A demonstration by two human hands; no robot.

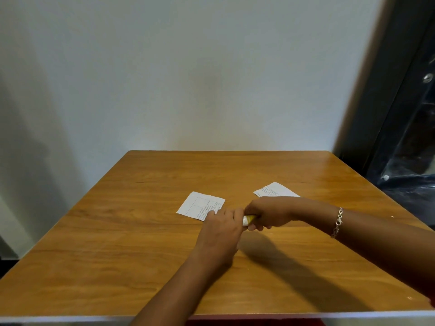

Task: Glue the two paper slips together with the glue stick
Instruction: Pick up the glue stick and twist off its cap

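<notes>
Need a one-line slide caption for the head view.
Both hands, left hand and right hand, grip a glue stick above a wooden table; two paper slips lie apart.

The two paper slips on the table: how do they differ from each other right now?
The left paper slip shows a ruled grid with print beside it; the right paper slip shows only lines of print. The left paper slip lies nearer the person, its corner covered by the left hand; the right paper slip lies farther back, its near edge hidden behind the right hand. Both are white, flat on the table, and apart.
</notes>
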